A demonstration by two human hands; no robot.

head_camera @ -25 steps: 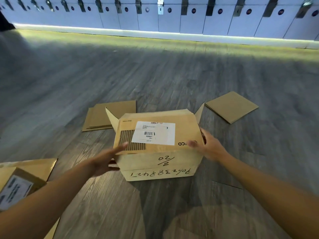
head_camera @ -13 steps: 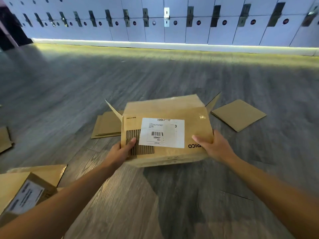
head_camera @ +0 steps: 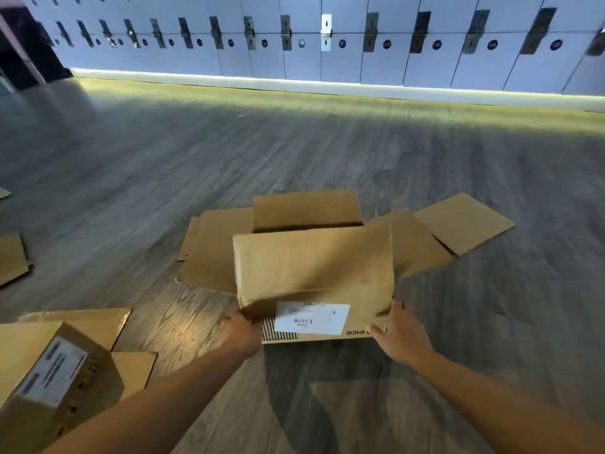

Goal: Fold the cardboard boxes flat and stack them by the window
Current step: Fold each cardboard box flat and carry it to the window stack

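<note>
A brown cardboard box (head_camera: 314,267) with a white shipping label is held above the wooden floor, tipped so its labelled face points toward me and its open end with spread flaps points away. My left hand (head_camera: 240,334) grips the box's near left corner. My right hand (head_camera: 401,335) grips the near right corner, thumb on the labelled face. A flat cardboard piece (head_camera: 463,222) lies on the floor to the right, and another flat piece (head_camera: 209,250) lies behind the box on the left.
Another labelled cardboard box (head_camera: 49,378) sits at the lower left on flattened cardboard. Cardboard pieces (head_camera: 11,262) lie at the left edge. A wall of grey lockers (head_camera: 327,37) runs along the far side, with a lit strip at its base.
The box has been lifted off the floor and rotated toward me; the label moved from the top to the near face. The far flaps have spread open. Both hands shifted to the near corners.
</note>
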